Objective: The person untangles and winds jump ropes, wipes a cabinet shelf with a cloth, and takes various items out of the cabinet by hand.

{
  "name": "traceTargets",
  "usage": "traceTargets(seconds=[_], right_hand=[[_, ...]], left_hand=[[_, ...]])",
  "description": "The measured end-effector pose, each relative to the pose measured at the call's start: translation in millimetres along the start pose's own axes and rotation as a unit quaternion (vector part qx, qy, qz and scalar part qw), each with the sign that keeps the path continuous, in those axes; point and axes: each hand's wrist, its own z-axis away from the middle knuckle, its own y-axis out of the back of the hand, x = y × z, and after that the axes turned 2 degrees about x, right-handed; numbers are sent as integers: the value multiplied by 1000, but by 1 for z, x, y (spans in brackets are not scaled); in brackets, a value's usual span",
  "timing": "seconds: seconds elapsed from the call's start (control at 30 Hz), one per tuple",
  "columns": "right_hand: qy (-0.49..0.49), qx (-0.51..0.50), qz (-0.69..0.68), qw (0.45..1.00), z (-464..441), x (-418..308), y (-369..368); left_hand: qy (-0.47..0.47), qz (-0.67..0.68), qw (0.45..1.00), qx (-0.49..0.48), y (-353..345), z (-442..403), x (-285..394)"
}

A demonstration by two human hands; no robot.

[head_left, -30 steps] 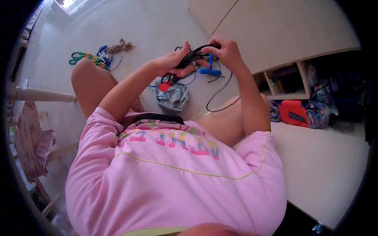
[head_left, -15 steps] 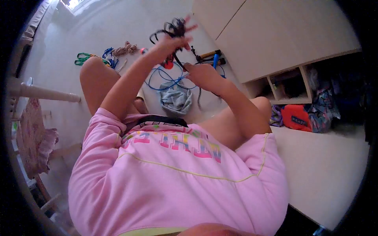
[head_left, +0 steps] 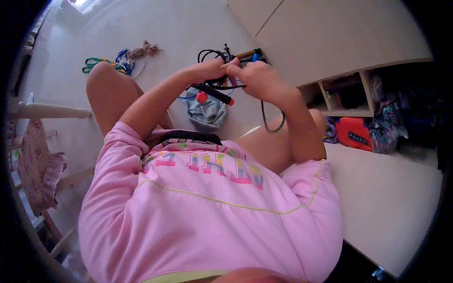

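A black jump rope [head_left: 217,93] with red-tipped handles is bundled in loops between my hands. My left hand [head_left: 210,70] is closed around the coils, with the handles hanging below it. Close beside it, my right hand [head_left: 257,78] pinches a stretch of the same cord, and a loose loop drops from it towards my thigh. The fingertips of both hands nearly meet, and part of the cord is hidden behind them. Beneath the handles, a crumpled grey cloth [head_left: 205,113] lies on the floor.
Green rope [head_left: 94,61], blue-and-white cord [head_left: 125,59] and a brown rope bundle [head_left: 147,49] lie left on the floor. A blue-handled item [head_left: 255,57] is beyond my right hand. A wooden cabinet [head_left: 339,33] with cubbies stands right; a white chair rail [head_left: 52,111] is left.
My left hand has come down and closer to my right hand with the coiled rope. Its spread fingers have closed in. The red-tipped handles and a hanging loop now show clearly.
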Motion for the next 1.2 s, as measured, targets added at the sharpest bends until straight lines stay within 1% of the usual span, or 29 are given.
traceTargets(seconds=[0.03, 0.07, 0.13, 0.17, 0.2, 0.27, 0.3, 0.33, 0.37, 0.43, 0.5, 0.57, 0.6, 0.67, 0.77, 0.8, 0.9, 0.97, 1.0, 1.07, 1.13, 1.17, 1.2], right_hand=[[-53, -27, -2, 998, 3, 1, 7], [-89, -43, -14, 995, 9, 7, 11], [-152, -83, -16, 985, 16, 25, 16], [-184, -102, -18, 978, 19, 34, 17], [-165, -62, -23, 984, 21, 42, 17], [-129, 17, -34, 991, 21, 56, 17], [-128, 14, -109, 986, 19, 60, 18], [-127, 12, -182, 975, 15, 62, 20], [-124, 11, -255, 959, 11, 63, 19], [-76, 12, -377, 923, 5, 71, 9], [-19, 29, -488, 872, 3, 67, 5], [45, 60, -586, 807, 0, 53, 2], [84, -8, -618, 781, 0, 51, 6], [157, -148, -668, 712, 0, 53, 16], [70, -89, -513, 851, 12, 59, 25], [17, -114, -431, 895, 15, 63, 26], [-107, -282, -429, 852, 7, 67, 21], [-41, -193, -475, 858, 12, 64, 13], [-8, -148, -495, 856, 16, 60, 11], [16, -173, -580, 796, 20, 50, 22], [2, -194, -567, 801, 21, 44, 29], [-23, -202, -511, 835, 20, 42, 31], [-48, -209, -454, 865, 19, 41, 32]], left_hand=[[-8, 58, 998, -31, 0, -2, -6], [27, 147, 987, -51, 1, -1, -8], [11, 11, 991, -135, 9, -7, -26], [3, -58, 982, -177, 10, -8, -32], [-57, -22, 965, -255, 7, 4, -24], [-1, -60, 942, -330, -7, 18, 0], [28, -77, 926, -368, -14, 19, 6], [44, -61, 913, -400, -24, 13, -10], [40, -28, 896, -441, -27, 17, -5], [30, 37, 854, -517, -35, 29, 11], [11, 87, 854, -512, -42, 32, 16], [1, 144, 853, -501, -40, 36, 28], [6, 163, 861, -482, -35, 37, 26], [10, 212, 852, -478, -24, 35, 22], [3, 248, 852, -462, -10, 33, 17], [-3, 259, 849, -461, -7, 32, 12], [-35, 281, 845, -455, -4, 33, 7], [-49, 273, 846, -455, -5, 32, 4], [-61, 287, 836, -464, -6, 31, 5], [-86, 311, 816, -480, -7, 29, 7], [-98, 368, 803, -459, -5, 30, 7], [-105, 395, 795, -447, -3, 30, 8], [-102, 406, 810, -410, 0, 30, 3]])
